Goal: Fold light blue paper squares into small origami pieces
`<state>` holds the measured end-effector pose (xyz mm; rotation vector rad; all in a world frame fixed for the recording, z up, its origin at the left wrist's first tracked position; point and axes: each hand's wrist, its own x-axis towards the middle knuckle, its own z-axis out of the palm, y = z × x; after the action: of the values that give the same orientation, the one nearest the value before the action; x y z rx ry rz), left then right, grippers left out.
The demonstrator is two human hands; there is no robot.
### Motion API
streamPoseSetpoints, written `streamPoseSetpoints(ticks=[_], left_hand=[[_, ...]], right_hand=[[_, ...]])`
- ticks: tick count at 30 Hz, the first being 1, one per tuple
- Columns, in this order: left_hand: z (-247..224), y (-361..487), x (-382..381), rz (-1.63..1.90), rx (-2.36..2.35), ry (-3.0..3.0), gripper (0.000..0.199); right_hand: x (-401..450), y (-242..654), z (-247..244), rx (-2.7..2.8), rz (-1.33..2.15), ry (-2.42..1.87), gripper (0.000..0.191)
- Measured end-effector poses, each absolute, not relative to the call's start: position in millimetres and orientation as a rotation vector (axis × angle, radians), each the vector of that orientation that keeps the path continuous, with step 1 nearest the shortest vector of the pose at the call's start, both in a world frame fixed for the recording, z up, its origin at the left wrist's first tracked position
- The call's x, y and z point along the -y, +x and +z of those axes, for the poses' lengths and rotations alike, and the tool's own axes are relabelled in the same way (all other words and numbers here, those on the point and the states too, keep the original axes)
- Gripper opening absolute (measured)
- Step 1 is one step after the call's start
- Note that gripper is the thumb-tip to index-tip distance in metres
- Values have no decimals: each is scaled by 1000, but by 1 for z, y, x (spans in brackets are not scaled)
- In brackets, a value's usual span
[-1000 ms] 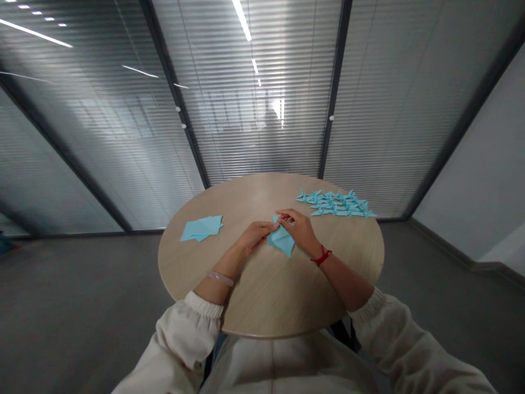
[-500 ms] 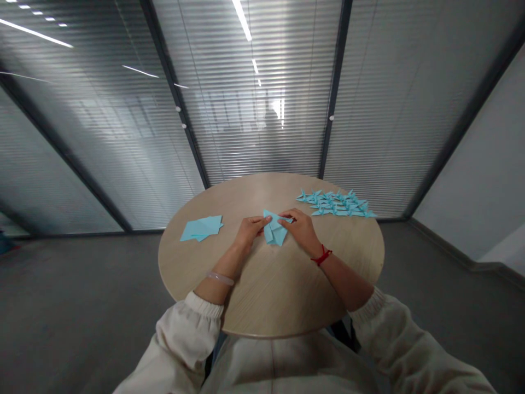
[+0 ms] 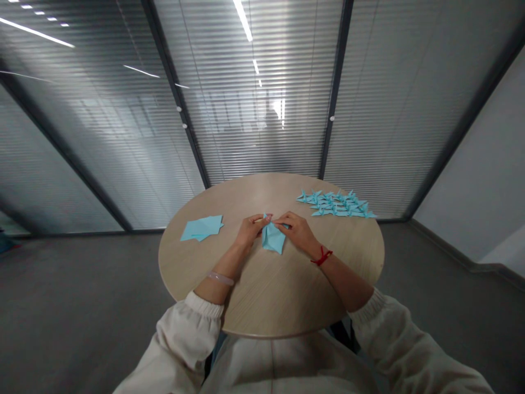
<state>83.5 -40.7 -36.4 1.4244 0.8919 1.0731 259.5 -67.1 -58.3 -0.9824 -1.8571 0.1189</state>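
Head camera view shows a blue paper, partly folded, at the middle of a round table, its upper edge pinched between the thumb and fingers of the left hand and, just beside, the fingertips of the right hand. Flat blue sheets lie to the left of the 2 hands, while folded blue cranes sit in rows near the table's far right edge, before closed blinds.

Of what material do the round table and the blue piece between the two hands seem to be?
Blue piece: probably thin paper, matt, judging by its flat faces and creases.
Round table: wood or wood-look laminate, smooth, with pale grain; I cannot tell which.
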Motion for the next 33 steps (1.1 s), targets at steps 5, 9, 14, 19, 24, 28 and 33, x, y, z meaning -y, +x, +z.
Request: streamPoseSetpoints(ticks=[5,9,14,19,24,28,33], left_hand=[[-36,83,40,1063,-793,1427,37],[-34,81,37,1164,-782,1306,33],[-33,76,29,1391,-811,1104,30],[-36,74,25,1491,-799,997,27],[-38,75,24,1481,-822,983,31],[-39,74,24,1411,-775,1070,31],[-35,74,28,1325,-744,1131,34]], right_hand=[[68,259,-57,1814,249,-970,17],[67,256,-58,1633,497,-992,35],[64,254,-62,1411,976,-936,86],[67,253,-62,1500,1049,-871,90],[63,255,-62,1413,951,-844,66],[59,259,-61,1294,870,-853,45],[60,265,-58,1212,842,-890,33]])
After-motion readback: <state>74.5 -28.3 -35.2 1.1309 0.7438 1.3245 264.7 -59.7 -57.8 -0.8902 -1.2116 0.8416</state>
